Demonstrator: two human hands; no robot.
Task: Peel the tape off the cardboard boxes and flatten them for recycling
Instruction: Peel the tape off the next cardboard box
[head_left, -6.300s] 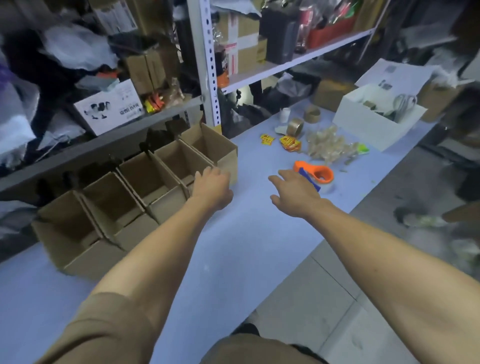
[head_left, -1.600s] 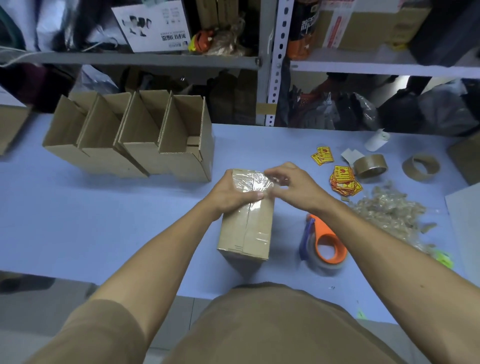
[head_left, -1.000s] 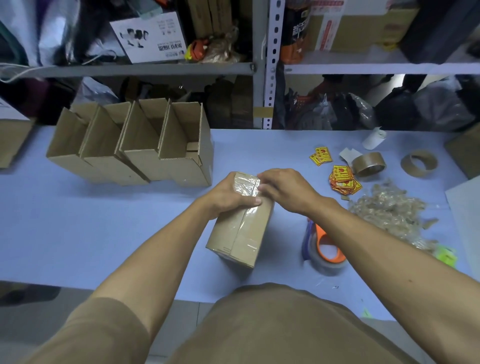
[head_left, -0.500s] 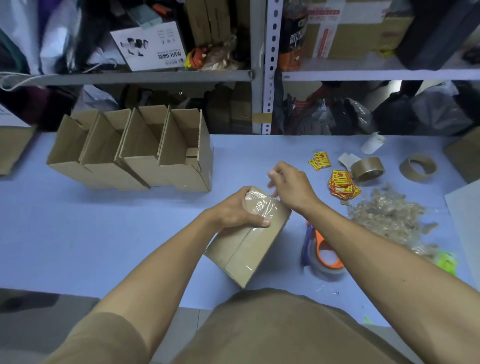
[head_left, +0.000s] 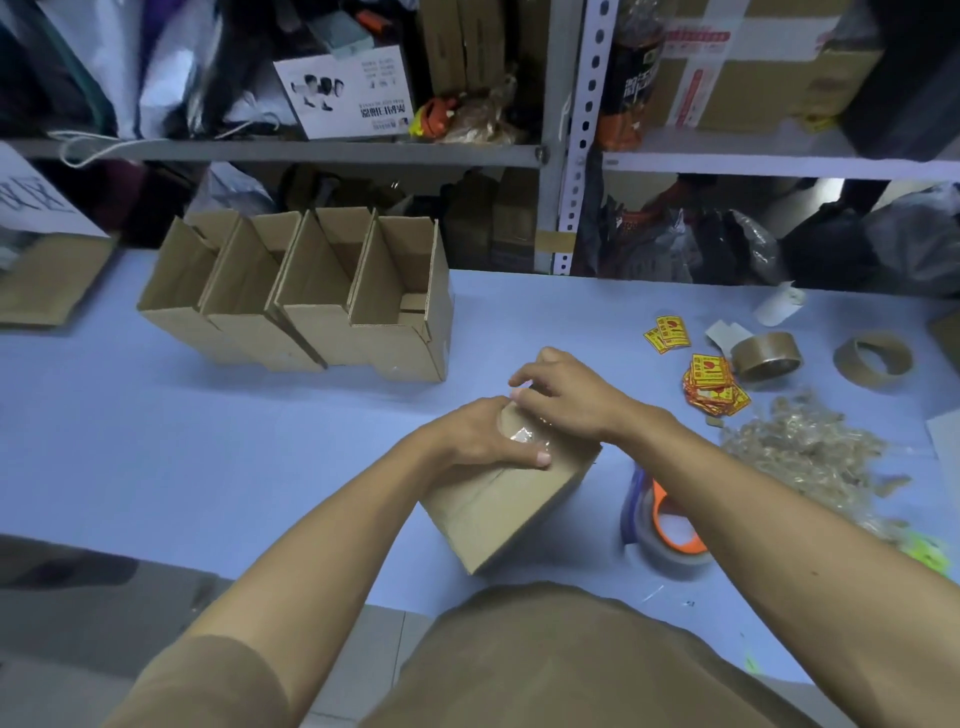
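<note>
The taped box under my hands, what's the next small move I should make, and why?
Probably pull the loosened tape back along the seam with the right hand while the left hand keeps the sealed box pinned. Clear tape looks bunched at the box's far end between the fingers, yet the box is still closed and tilted on the table.

Little legible text. White product box (head_left: 345, 93) on the shelf (head_left: 270, 151) has black Chinese characters printed upside down from this view, too blurred to read. Brown bottle (head_left: 631, 78) by the shelf post carries pale Chinese characters, unreadable. Taped carton (head_left: 727, 67) behind it has red print on white tape, illegible. Yellow-red stickers (head_left: 712, 385) on the counter (head_left: 208, 447) show print too small to make out. White sheet (head_left: 31, 200) on the carton far left has large dark marks, cut off.
</note>
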